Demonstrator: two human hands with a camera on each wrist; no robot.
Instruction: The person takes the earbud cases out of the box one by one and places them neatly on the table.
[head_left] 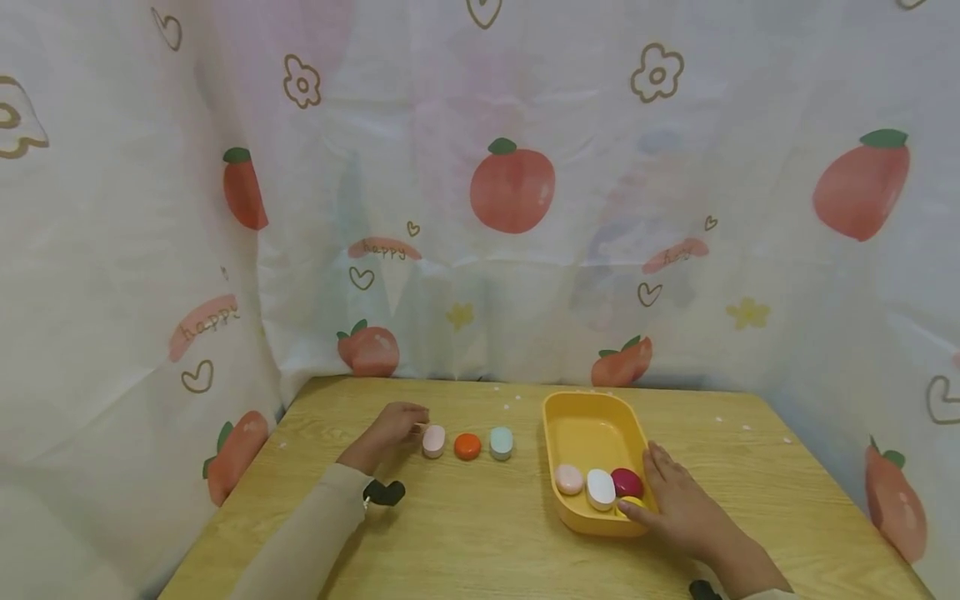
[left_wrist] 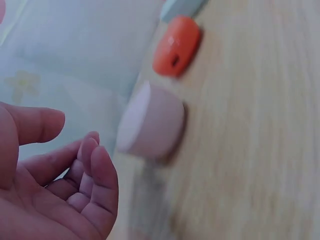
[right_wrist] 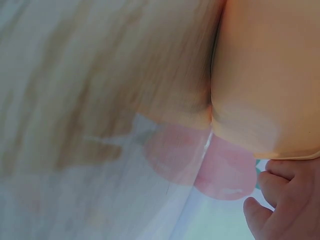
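My left hand is beside a small pale pink oval box-like piece, thumb and fingers apart. In the left wrist view its loosely bent fingers hold nothing, and a gap separates the thumb from them. An orange rounded piece and a pale blue oval piece continue the row to the right. My right hand rests along the right side of a yellow tray, fingers extended at the rim and thumb over its near corner. The thumb partly covers a yellow piece inside.
At the tray's near end lie a light pink round piece, a white oval piece and a dark red piece. The wooden table meets a white patterned curtain at the back and sides.
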